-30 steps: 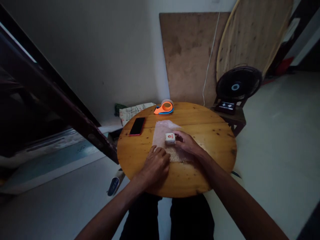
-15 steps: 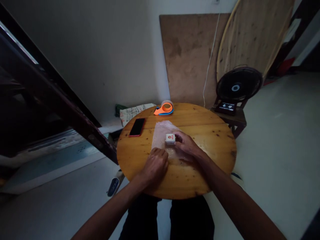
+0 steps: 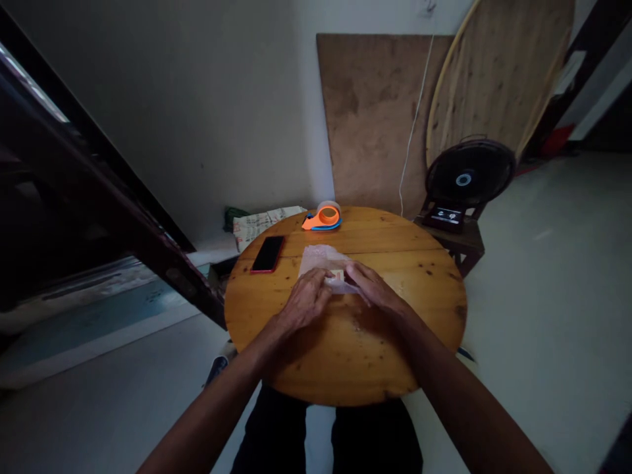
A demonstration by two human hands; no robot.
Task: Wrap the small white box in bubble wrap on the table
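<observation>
No legible text: label on small box (image 3: 338, 274) hidden; sack (image 3: 261, 220) print, screen (image 3: 446, 215) too small

Only a sliver of the small box (image 3: 338, 274) shows between the left hand (image 3: 306, 301) and right hand (image 3: 371, 288). The rest lies under them and the folded bubble wrap (image 3: 316, 257), and whether they pinch or merely press cannot be told. Both forearms (image 3: 459, 408) run off the near edge, and the screen (image 3: 446, 215) under the far-right fan (image 3: 469, 176) is too small to read.

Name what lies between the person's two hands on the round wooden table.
In the head view, a small white box lies between the left hand and the right hand, mostly covered by translucent bubble wrap that both hands touch.
</observation>
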